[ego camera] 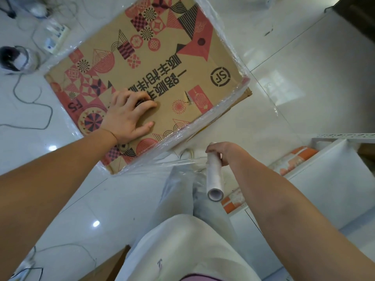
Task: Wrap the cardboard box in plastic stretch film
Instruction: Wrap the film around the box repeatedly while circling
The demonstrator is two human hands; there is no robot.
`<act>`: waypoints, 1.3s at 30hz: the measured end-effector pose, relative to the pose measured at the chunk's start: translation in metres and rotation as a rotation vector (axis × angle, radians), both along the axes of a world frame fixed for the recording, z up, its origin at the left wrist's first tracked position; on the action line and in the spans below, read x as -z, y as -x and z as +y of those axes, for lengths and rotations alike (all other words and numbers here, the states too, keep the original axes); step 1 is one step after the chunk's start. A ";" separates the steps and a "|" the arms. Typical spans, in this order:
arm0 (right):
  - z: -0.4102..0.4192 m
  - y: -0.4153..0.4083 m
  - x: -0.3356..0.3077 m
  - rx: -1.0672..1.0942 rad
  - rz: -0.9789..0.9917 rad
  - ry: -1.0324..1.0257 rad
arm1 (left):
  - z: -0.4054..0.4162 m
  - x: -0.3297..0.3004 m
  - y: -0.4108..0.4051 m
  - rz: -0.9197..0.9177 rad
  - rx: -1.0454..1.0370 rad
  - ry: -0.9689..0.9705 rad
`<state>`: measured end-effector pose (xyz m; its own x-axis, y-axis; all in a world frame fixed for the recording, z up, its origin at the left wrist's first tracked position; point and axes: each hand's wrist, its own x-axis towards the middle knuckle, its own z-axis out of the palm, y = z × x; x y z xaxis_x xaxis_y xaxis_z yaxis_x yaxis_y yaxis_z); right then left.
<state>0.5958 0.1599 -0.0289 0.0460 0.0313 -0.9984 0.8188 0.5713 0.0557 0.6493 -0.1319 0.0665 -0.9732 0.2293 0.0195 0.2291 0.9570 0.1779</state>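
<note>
We see the cardboard box [154, 63] lying flat on the white tiled floor [304, 67], its printed face up — red and black patterns, an SF logo. Clear stretch film [205, 120] already bands its near and right edges. Our left hand [127, 114] presses palm-down on the box top, fingers spread, gripping nothing. Our right hand [225, 153] has its grip closed around the film roll [214, 175], held just off the box's near corner — a sheet of film runs from the roll to that corner. Cables [30, 98] trail across the floor at left.
</note>
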 end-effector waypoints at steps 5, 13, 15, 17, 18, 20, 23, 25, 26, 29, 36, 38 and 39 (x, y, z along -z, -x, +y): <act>0.016 0.008 -0.009 0.128 0.080 -0.036 | -0.001 0.000 0.002 -0.003 0.013 -0.017; 0.016 0.020 -0.014 -0.066 -0.021 -0.067 | 0.000 -0.002 0.002 0.021 0.022 -0.035; 0.022 0.025 -0.011 -0.063 -0.009 -0.103 | 0.000 -0.003 0.002 0.014 0.022 -0.036; 0.029 0.028 -0.012 0.039 0.015 -0.133 | -0.001 -0.004 0.003 -0.007 0.021 -0.037; 0.031 0.029 -0.012 0.089 0.035 -0.120 | 0.000 -0.005 0.003 -0.018 0.020 -0.037; 0.030 0.034 -0.012 0.083 0.060 -0.081 | 0.000 -0.005 0.002 -0.036 0.017 -0.033; 0.024 0.041 -0.014 -0.090 -0.002 -0.031 | 0.001 -0.006 0.002 -0.043 0.016 -0.019; 0.022 0.049 -0.011 -0.166 -0.021 -0.023 | 0.001 -0.007 0.002 -0.044 0.015 -0.005; 0.024 0.053 -0.010 -0.173 -0.014 -0.038 | 0.001 -0.007 0.001 -0.047 0.013 0.005; 0.036 0.063 -0.008 -0.092 0.023 -0.065 | 0.003 -0.008 0.002 -0.043 0.015 0.033; 0.045 0.083 -0.013 -0.076 0.034 0.126 | 0.011 -0.015 0.003 -0.071 -0.026 0.070; 0.044 0.090 -0.014 -0.146 -0.050 0.105 | 0.013 -0.018 0.003 -0.098 -0.044 0.080; 0.045 0.093 -0.013 -0.185 -0.070 0.073 | 0.016 -0.019 0.003 -0.109 -0.070 0.082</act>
